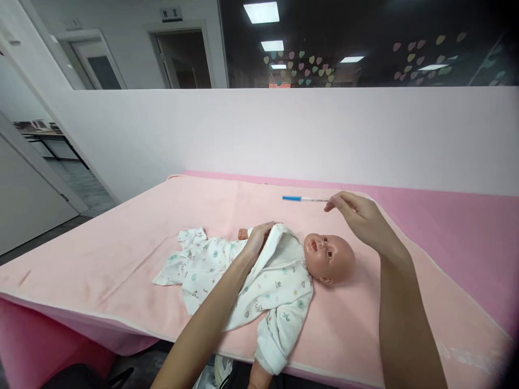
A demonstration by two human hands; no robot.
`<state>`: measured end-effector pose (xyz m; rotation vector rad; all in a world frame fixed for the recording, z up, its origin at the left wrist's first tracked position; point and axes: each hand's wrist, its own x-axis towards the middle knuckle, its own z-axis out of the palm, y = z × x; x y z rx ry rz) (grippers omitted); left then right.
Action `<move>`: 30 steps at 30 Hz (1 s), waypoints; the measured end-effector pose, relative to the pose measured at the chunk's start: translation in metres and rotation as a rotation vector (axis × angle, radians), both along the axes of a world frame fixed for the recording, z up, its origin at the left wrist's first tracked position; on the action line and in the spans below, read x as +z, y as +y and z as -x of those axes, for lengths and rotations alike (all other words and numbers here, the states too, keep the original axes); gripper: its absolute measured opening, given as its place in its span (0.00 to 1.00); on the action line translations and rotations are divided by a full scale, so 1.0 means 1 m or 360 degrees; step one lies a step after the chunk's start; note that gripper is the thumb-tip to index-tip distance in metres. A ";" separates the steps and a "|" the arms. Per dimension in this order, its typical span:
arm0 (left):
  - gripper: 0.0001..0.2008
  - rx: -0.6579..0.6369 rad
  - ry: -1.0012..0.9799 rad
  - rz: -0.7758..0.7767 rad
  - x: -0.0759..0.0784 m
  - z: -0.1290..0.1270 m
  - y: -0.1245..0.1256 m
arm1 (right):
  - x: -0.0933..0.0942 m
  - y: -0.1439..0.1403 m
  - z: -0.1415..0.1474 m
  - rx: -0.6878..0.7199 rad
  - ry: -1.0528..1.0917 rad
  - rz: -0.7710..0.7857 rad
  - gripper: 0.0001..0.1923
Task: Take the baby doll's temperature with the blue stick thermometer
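Observation:
A bald baby doll (330,259) lies on its back, its head to the right. It wears a white printed top (279,286) and matching trousers (211,265). My left hand (261,237) is at the doll's chest, its fingers closed on the front edge of the top, which is raised in a fold; the fingertips are partly hidden by the cloth. Beyond the doll's head, my right hand (352,213) has its fingers pinched together at the right end of a thin thermometer (302,199), blue at its left end and whitish along the rest.
A pale pink blanket (133,237) covers the table, with a darker pink surface (454,232) showing at the back and right. Behind stands a white wall (284,135) below a dark window. One doll arm (260,375) hangs over the table's near edge.

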<state>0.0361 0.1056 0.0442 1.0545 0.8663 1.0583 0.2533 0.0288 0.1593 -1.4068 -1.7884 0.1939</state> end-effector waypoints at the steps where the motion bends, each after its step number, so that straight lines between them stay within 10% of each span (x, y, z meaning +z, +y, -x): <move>1: 0.15 -0.0087 0.0125 -0.0148 0.001 -0.002 -0.005 | 0.002 -0.001 -0.002 -0.0019 0.0077 -0.0075 0.18; 6: 0.14 -0.0569 0.0850 -0.0838 0.001 -0.008 -0.028 | 0.000 0.004 0.008 0.0014 0.0138 -0.0269 0.19; 19: 0.10 -0.0442 0.1113 -0.1177 -0.003 -0.008 -0.025 | 0.013 -0.067 0.033 0.0128 -0.0052 -0.0543 0.13; 30: 0.13 -0.0613 0.0502 -0.0750 -0.005 -0.011 -0.018 | -0.154 -0.145 -0.033 -0.0348 0.0006 0.0339 0.19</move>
